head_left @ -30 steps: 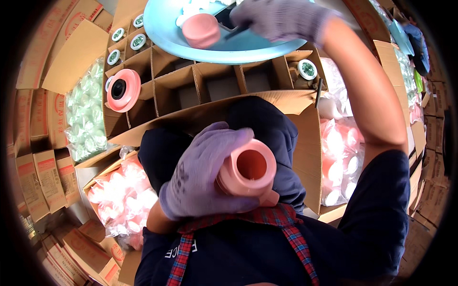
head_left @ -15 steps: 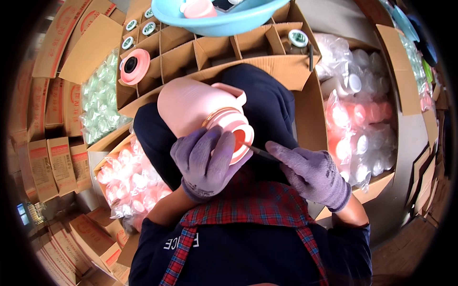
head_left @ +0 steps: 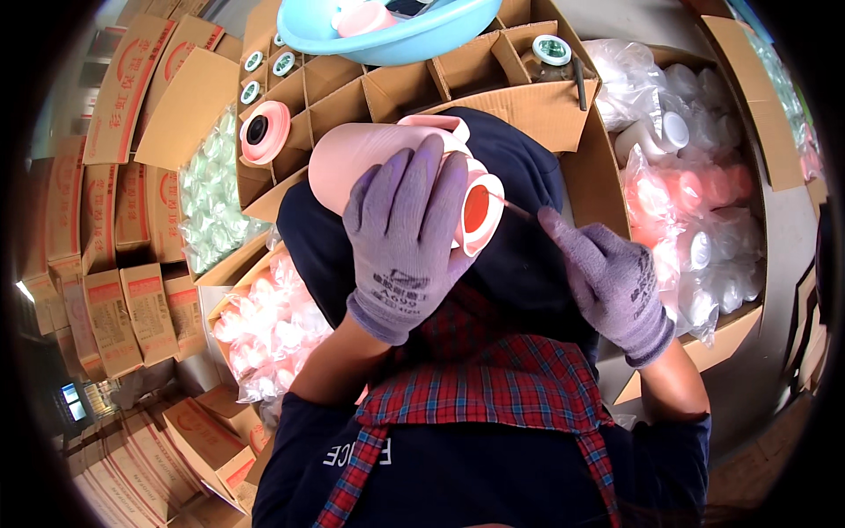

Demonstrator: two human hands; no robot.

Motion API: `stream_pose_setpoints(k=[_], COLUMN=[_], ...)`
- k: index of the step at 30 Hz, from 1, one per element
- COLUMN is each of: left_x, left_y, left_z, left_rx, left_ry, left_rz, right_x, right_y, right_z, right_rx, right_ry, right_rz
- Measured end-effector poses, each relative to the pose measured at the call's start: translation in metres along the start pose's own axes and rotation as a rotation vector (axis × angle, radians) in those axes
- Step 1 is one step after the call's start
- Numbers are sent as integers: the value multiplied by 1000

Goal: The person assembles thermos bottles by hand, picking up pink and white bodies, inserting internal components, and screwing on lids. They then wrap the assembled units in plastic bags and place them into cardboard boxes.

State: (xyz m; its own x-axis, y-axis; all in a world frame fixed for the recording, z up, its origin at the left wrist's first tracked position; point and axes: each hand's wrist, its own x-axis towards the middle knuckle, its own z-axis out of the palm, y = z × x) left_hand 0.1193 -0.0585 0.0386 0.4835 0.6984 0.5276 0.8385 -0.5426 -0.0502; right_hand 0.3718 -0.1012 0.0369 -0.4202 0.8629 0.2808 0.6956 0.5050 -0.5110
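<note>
A pink thermos jug [head_left: 339,167] lies across my lap, its round mouth facing right and toward me and showing orange-red inside. My left hand [head_left: 400,238], in a purple-grey glove, is closed over the jug's shoulder and neck with the fingers along its upper side. In my right hand [head_left: 609,286], gloved alike, is a thin brush-like stick [head_left: 519,209]. The stick's fine tip is at the rim of the jug's mouth; whether it touches I cannot tell. Most of the stick's handle is hidden in the fingers.
Ahead stands a divided cardboard box [head_left: 387,101] with green-patterned stoppers and a pink lid [head_left: 275,136]. A blue basin [head_left: 396,48] rests on it. Boxes of bagged pink and white parts [head_left: 695,198], bagged green parts [head_left: 211,211] and bagged pink parts [head_left: 273,330] surround me.
My left hand has shifted forward and lies flatter over the jug's neck. The jug's mouth points further right. My right hand has drawn the stick back from inside the mouth toward its rim.
</note>
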Motion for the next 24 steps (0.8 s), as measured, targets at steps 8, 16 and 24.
stream_pose_setpoints(k=[8,16,24], left_x=[28,30,15], left_y=[-10,-1,10], left_z=[15,18,21], left_rx=[-147,-104,18], left_ry=[-39,-35,-29], left_rz=[68,57,12], right_x=[23,20,12], right_y=[8,1,-9], right_z=[-12,-15,-8], right_rx=[-162,-132,-97], right_ry=[-66,-130,-121], right_rz=[-22,64,136])
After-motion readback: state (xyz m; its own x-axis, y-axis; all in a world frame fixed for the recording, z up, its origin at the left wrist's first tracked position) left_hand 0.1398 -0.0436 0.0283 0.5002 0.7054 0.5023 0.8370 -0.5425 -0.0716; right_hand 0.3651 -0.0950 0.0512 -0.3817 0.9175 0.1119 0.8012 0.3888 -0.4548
